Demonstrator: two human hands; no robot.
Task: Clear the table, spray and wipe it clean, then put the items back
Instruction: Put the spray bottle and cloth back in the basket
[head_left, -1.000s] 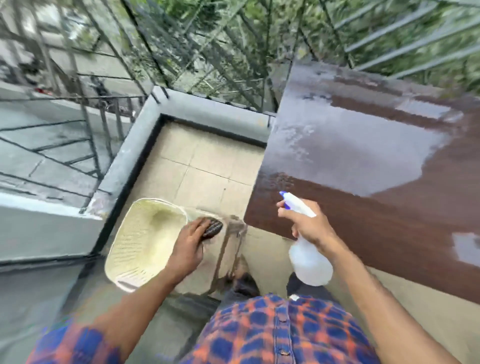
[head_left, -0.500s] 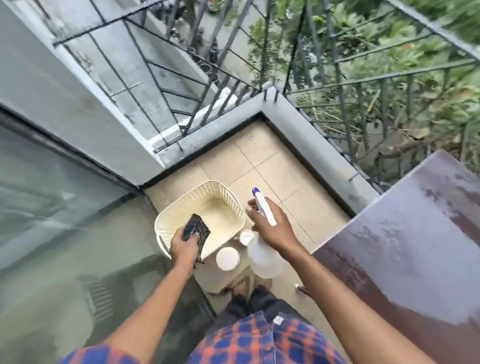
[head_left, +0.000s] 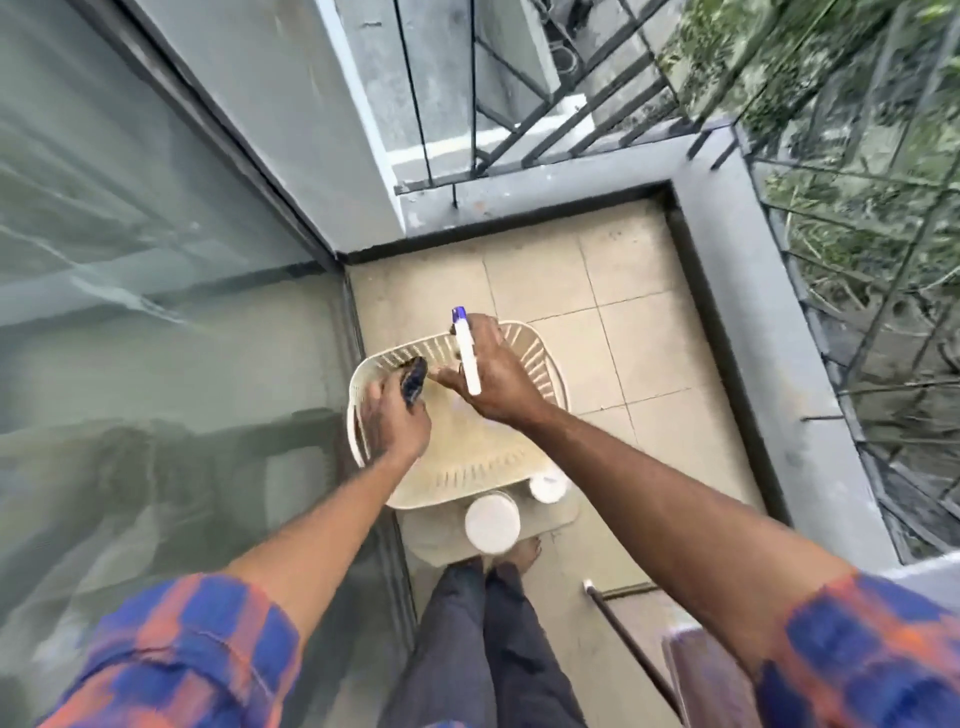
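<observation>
Spray bottle (head_left: 466, 358) now above basket (head_left: 543, 364), nozzle forward.

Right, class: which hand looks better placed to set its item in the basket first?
Probably the right hand: its spray bottle hangs over the middle of the basket, while the left hand grips the cloth at the rim.

Over a cream basket (head_left: 540, 364) on the tiled floor, the right hand (head_left: 493, 376) grips a spray bottle (head_left: 466, 353); the left hand (head_left: 395, 421) holds a dark cloth (head_left: 414, 382).
</observation>
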